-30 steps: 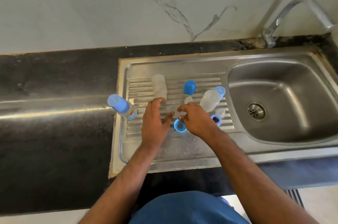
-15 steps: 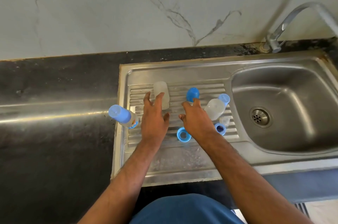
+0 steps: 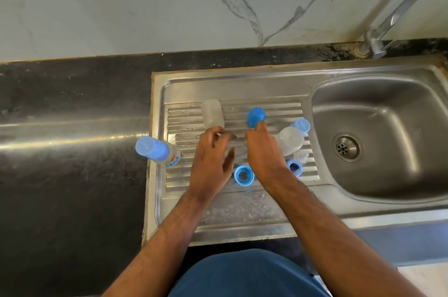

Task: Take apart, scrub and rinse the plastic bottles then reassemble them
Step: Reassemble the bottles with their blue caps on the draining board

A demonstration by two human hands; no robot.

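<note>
On the ribbed drainboard (image 3: 242,93), both hands have moved forward from the blue ring (image 3: 243,174) near the front. The left hand (image 3: 213,153) now curls its grip around the base of the clear bottle body (image 3: 212,114); the right hand (image 3: 263,151) touches the blue cap (image 3: 255,117), its grip hidden. Reassembly seems to be starting, with a capped bottle (image 3: 157,151) already standing on the left edge.
</note>
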